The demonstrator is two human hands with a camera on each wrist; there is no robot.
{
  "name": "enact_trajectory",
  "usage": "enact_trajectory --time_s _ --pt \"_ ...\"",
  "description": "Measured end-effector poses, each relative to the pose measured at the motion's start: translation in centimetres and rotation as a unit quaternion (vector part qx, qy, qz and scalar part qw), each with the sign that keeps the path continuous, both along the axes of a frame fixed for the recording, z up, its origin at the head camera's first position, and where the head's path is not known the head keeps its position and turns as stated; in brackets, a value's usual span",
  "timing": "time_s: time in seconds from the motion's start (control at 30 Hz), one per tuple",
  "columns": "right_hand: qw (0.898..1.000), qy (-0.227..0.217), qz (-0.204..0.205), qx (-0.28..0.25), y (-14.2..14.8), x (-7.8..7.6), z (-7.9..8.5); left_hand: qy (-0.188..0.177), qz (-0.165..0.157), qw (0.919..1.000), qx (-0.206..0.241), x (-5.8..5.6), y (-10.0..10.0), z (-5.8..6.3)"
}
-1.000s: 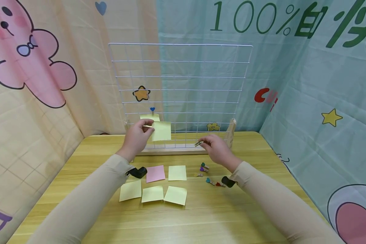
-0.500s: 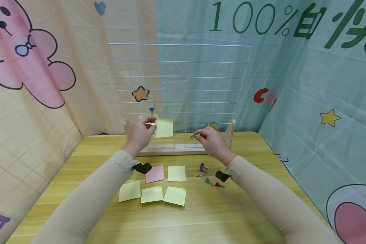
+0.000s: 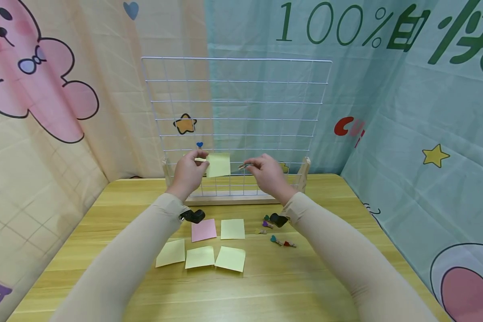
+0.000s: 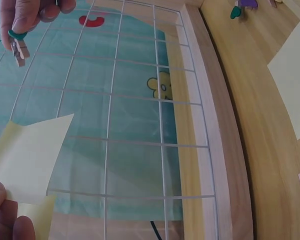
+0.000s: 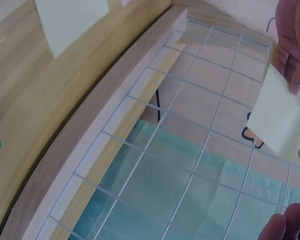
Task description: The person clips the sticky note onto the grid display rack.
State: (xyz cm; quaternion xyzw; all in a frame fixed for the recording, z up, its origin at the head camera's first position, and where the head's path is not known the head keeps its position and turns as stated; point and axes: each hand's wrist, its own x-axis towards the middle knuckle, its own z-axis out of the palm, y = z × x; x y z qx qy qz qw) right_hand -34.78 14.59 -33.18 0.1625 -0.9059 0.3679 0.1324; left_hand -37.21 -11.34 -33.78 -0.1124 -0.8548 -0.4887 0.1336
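Between its thumb and fingers, my left hand (image 3: 187,176) pinches a yellow sticky note (image 3: 218,165) by its left edge, in front of the white wire grid (image 3: 241,82). My right hand (image 3: 267,175), just right of the note, pinches a small wooden clothespin (image 4: 21,51) with a dark green top, its free end toward the note. In the left wrist view a gap shows between clothespin and note. Behind my left hand, a blue heart clothespin (image 3: 200,145) sits on the grid; the other yellow note (image 4: 42,215) there is mostly hidden.
The grid stands in a wooden base (image 3: 233,200). In front on the table lie a pink note (image 3: 204,230) and several yellow notes (image 3: 232,229). Right of them are loose clothespins, including a teal one (image 3: 275,239), a red one (image 3: 290,244) and a purple one (image 3: 267,224).
My right hand has moved up and left with the clothespin, closer to the note. My left hand has raised the note slightly and shifted it right.
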Motion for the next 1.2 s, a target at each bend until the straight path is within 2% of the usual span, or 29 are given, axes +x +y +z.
enact_trajectory --time_s 0.43,0.73,1.2 --pt "0.999 0.025 -0.025 -0.003 -2.8 -2.1 1.3 0.007 0.022 0.9997 0.004 -1.3 0.1 -0.4" --pt "0.998 -0.027 -0.026 -0.041 -4.3 -2.9 2.1 0.012 0.022 0.9995 0.017 -1.5 0.2 -0.6" --pt "0.997 -0.032 -0.046 -0.055 -5.8 -4.1 3.0 0.013 0.026 0.9991 0.029 -1.8 0.5 -0.8"
